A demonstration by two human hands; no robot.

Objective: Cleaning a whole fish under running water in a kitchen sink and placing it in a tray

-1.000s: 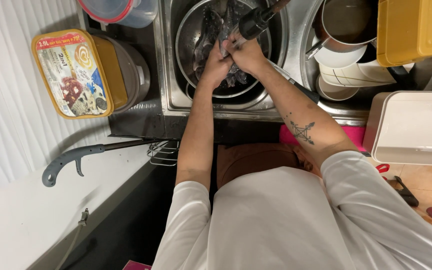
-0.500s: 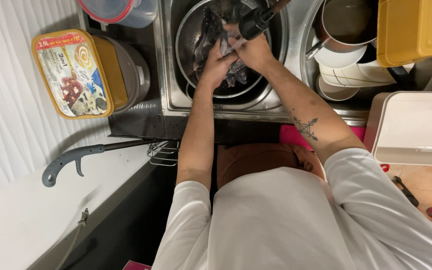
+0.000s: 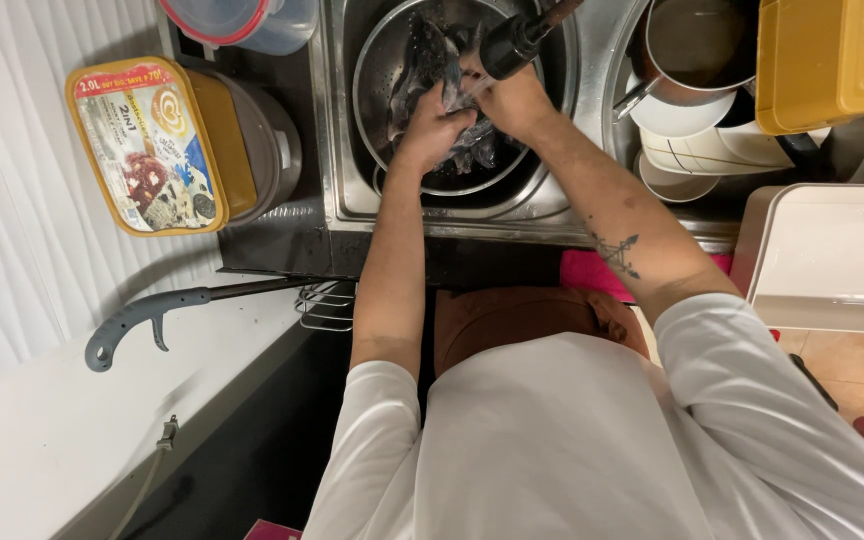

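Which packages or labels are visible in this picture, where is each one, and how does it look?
Ice cream tub: left of the sink, on the dark counter; a rounded rectangle, yellow, its lid printed with a red band and pictures of ice cream.
Clear plastic container: top edge, beside the tub; round, with a red-rimmed lid and no label that shows.
Yellow box: top right; plain, no label visible.
No signs or screens are in view.

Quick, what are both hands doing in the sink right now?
Left hand: closed on the dark wet fish in the round metal bowl.
Right hand: gripping the same fish under the black tap.
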